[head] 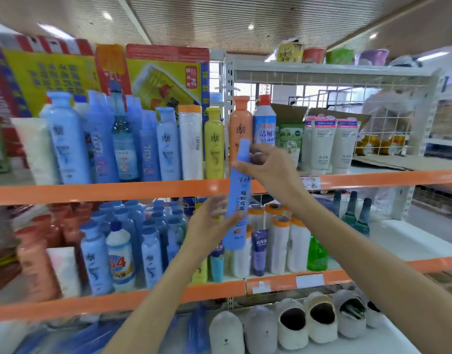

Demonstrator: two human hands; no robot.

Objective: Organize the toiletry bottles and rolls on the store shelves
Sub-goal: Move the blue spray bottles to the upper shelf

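A tall slim blue bottle (pixel 237 198) with a blue cap stands upright in the air in front of the shelves. My right hand (pixel 267 169) pinches it near the neck, thumb on the left and fingers behind. My left hand (pixel 212 223) touches its lower part with nearly straight fingers. Behind it the upper shelf (pixel 117 191) carries blue, white, yellow and orange bottles, among them an orange bottle (pixel 240 123) and a yellow bottle (pixel 214 144). The middle shelf (pixel 214 290) holds several blue bottles, white rolls with orange caps (pixel 280 246) and small tubes.
White face-wash tubes (pixel 322 146) and a cardboard box stand on the upper shelf's right half. A green bottle (pixel 317 254) and dark bottles sit at the middle right. Slippers (pixel 294 325) line the bottom shelf. Large printed cartons (pixel 166 77) stand behind the bottles at upper left.
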